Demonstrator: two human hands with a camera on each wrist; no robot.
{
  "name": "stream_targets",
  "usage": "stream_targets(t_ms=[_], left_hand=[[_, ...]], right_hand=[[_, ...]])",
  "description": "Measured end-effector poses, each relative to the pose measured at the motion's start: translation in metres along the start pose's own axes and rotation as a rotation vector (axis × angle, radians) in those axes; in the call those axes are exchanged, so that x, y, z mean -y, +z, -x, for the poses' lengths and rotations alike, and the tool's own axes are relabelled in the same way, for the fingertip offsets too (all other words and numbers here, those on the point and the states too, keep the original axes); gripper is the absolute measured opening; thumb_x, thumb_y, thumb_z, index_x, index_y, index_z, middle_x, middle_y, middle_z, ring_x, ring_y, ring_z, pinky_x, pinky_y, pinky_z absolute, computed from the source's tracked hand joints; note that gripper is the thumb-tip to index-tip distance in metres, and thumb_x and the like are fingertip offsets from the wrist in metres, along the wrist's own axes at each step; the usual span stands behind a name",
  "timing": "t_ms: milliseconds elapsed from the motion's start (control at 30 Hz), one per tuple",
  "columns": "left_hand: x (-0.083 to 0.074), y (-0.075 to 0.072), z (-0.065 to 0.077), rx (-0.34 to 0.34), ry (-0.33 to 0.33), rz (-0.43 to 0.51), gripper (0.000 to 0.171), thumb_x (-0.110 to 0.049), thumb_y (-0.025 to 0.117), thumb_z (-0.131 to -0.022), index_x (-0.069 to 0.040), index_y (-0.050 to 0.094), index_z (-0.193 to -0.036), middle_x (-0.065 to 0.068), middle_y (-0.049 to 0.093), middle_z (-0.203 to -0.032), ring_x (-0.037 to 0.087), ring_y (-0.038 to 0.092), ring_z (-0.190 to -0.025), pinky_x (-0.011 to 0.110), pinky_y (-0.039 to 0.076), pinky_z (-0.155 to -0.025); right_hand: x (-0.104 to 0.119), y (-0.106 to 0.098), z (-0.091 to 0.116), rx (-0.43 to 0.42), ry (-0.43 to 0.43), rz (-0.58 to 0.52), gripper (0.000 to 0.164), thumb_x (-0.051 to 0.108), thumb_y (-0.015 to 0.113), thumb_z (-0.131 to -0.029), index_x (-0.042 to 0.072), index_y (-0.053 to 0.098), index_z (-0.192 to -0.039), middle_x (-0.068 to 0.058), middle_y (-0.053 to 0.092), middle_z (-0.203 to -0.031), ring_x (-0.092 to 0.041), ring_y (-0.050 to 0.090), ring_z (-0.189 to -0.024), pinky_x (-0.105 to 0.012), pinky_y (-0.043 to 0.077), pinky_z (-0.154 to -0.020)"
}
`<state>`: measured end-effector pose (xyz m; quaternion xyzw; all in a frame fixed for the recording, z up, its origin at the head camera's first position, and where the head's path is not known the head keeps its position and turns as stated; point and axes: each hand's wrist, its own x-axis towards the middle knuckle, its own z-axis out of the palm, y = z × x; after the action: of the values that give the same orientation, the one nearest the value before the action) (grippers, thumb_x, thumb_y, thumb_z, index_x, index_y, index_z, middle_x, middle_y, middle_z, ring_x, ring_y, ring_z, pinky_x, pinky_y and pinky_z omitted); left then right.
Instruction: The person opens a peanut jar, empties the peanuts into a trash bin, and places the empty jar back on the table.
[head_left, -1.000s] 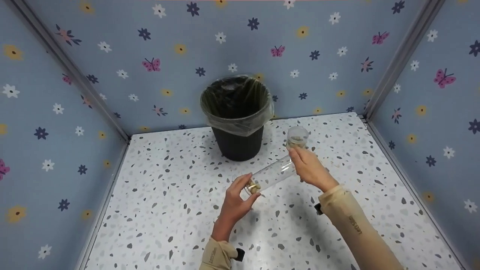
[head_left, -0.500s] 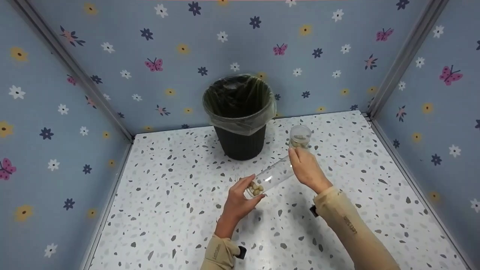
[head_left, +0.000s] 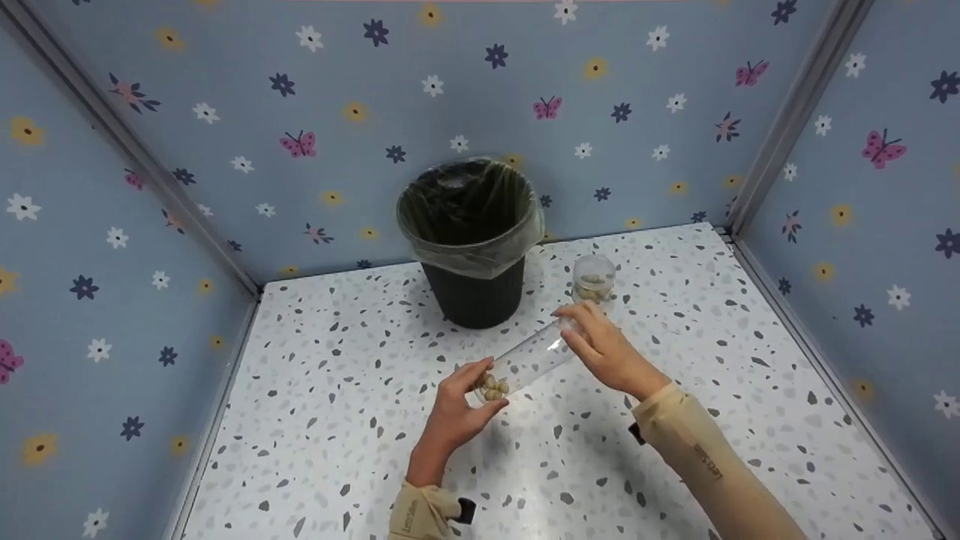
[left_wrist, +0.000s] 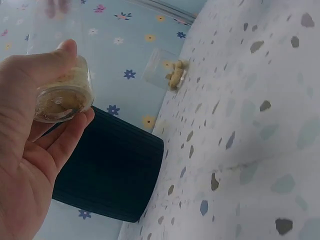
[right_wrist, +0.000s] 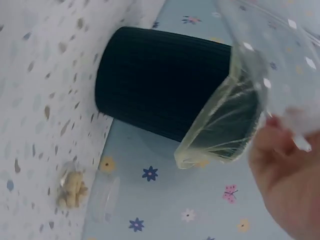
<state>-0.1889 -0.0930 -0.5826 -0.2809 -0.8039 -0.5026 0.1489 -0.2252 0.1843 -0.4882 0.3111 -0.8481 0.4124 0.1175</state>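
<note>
Gripping the clear tube point(head_left: 531, 358) low with the left hand point(head_left: 452, 409) and high with the right hand point(head_left: 613, 358), holding it aslant above the table point(head_left: 337, 420) — seemingly being only partway along, with tan pieces point(head_left: 493, 389) inside and others left in the small jar point(head_left: 594, 268).

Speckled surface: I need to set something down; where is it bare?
Bare: left of the bin, to the left wall; right of the jar, to the right wall. Crowded: the middle, where left hand and right hand hold the tube.
</note>
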Motion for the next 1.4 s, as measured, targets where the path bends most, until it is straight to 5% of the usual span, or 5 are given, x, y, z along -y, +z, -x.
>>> stream_targets(t_ms=[233, 500, 900, 1200, 1400], left_hand=[[-0.001, -0.008, 0.007, -0.008, -0.072, 0.025, 0.063, -0.013, 0.082, -0.079, -0.005, 0.055, -0.136, 0.008, 0.06, -0.122, 0.02, 0.061, -0.102, 0.031, 0.054, -0.086], [-0.028, -0.014, 0.005, -0.038, -0.085, 0.05, 0.061, 0.004, 0.079, -0.078, 0.004, 0.053, -0.133, 0.017, 0.059, -0.119, 0.035, 0.061, -0.104, 0.041, 0.054, -0.086], [-0.044, -0.019, 0.005, -0.005, -0.005, 0.047, 0.059, 0.009, 0.078, -0.076, 0.013, 0.052, -0.13, 0.022, 0.058, -0.117, 0.04, 0.06, -0.099, 0.04, 0.055, -0.085], [-0.054, -0.019, 0.003, -0.02, -0.034, 0.058, 0.059, 0.01, 0.077, -0.076, 0.012, 0.052, -0.13, 0.021, 0.058, -0.118, 0.037, 0.061, -0.099, 0.04, 0.054, -0.086], [-0.059, -0.019, 0.006, -0.023, -0.063, 0.044, 0.061, 0.008, 0.077, -0.077, 0.008, 0.052, -0.133, 0.02, 0.056, -0.123, 0.035, 0.059, -0.106, 0.04, 0.053, -0.089]], right_hand=[[0.005, -0.007, 0.008, 0.091, 0.114, -0.312, 0.048, 0.012, 0.065, -0.094, 0.015, 0.049, -0.139, -0.011, 0.043, -0.139, -0.031, 0.047, -0.118, -0.049, 0.046, -0.09], [0.021, -0.003, 0.006, -0.063, 0.448, 0.028, 0.049, 0.054, 0.05, -0.097, 0.014, 0.061, -0.121, -0.008, 0.066, -0.097, -0.024, 0.062, -0.074, -0.042, 0.051, -0.065], [0.015, -0.014, 0.019, 0.19, 0.279, -0.388, 0.067, 0.008, 0.075, -0.086, 0.015, 0.044, -0.145, -0.01, 0.049, -0.135, -0.03, 0.054, -0.109, -0.043, 0.051, -0.085], [0.029, -0.007, 0.012, -0.004, 0.452, 0.045, 0.059, 0.058, 0.051, -0.095, 0.011, 0.057, -0.129, -0.01, 0.065, -0.104, -0.021, 0.061, -0.075, -0.04, 0.051, -0.068], [0.032, -0.012, 0.014, 0.101, 0.366, -0.116, 0.044, 0.041, 0.064, -0.094, 0.013, 0.059, -0.128, -0.007, 0.061, -0.109, -0.018, 0.058, -0.075, -0.034, 0.051, -0.062]])
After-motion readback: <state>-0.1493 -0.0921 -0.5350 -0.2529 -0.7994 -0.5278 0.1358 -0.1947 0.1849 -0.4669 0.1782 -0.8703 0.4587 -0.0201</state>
